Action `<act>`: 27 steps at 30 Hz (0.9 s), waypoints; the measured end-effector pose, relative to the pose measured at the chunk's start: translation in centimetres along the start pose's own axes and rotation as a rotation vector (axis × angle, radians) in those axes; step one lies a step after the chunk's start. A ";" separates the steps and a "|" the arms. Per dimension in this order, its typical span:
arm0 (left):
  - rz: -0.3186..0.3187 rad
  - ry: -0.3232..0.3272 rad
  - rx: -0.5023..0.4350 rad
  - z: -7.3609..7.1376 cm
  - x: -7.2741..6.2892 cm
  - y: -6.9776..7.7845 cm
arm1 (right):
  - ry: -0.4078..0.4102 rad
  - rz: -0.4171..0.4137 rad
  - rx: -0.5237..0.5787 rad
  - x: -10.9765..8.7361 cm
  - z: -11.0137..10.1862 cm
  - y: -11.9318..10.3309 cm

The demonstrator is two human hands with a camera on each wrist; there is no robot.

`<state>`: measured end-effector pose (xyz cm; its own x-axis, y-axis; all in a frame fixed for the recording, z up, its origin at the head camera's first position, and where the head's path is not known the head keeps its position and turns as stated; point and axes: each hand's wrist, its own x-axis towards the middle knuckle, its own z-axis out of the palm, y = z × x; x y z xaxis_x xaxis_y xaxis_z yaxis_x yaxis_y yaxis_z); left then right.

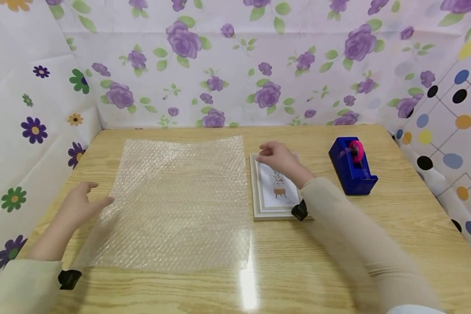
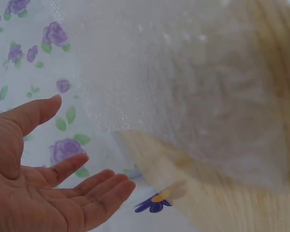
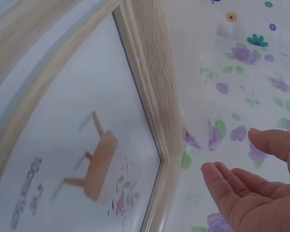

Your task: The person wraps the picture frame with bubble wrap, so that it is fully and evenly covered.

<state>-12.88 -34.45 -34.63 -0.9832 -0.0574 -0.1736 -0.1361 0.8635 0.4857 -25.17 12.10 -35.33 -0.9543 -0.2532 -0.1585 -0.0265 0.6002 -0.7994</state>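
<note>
A sheet of clear bubble wrap [image 1: 176, 205] lies spread on the table's left half. My left hand [image 1: 76, 205] hovers by its left edge, thumb and fingers apart, holding nothing; in the left wrist view the palm and loosely extended fingers [image 2: 104, 188] show beside the sheet. To the right of the wrap lies a light wooden picture frame [image 1: 267, 187] with a print of a potted plant on a stand. Over the frame's upper part is my right hand [image 1: 282, 159], fingers slightly bent. A gap shows between thumb and fingers in the right wrist view, with nothing in it.
A blue tape dispenser [image 1: 349, 170] with a pink-cored roll stands right of the picture frame, beyond the right forearm. Flower-printed cloth [image 1: 235, 65] hangs behind the wooden table [image 1: 204, 292]. More patterned cloth borders both sides.
</note>
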 end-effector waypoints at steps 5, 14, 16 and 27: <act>-0.015 -0.030 -0.039 0.0 -1.5 -1.3 | -0.040 0.008 -0.004 0.8 1.1 -0.2; -0.073 -0.120 -0.021 -0.6 -2.7 -3.0 | -0.051 0.011 0.010 1.9 2.0 -0.2; -0.088 -0.166 -0.032 -0.7 -2.8 -3.3 | -0.049 0.012 0.016 2.2 2.2 -0.4; -0.149 -0.359 -0.164 -0.7 -3.4 -3.9 | -0.044 0.067 0.065 2.9 3.0 -1.0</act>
<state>-9.13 -37.93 -35.37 -0.8504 0.0276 -0.5254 -0.3195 0.7664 0.5573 -27.05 8.45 -36.73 -0.9394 -0.2479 -0.2369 0.0578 0.5665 -0.8220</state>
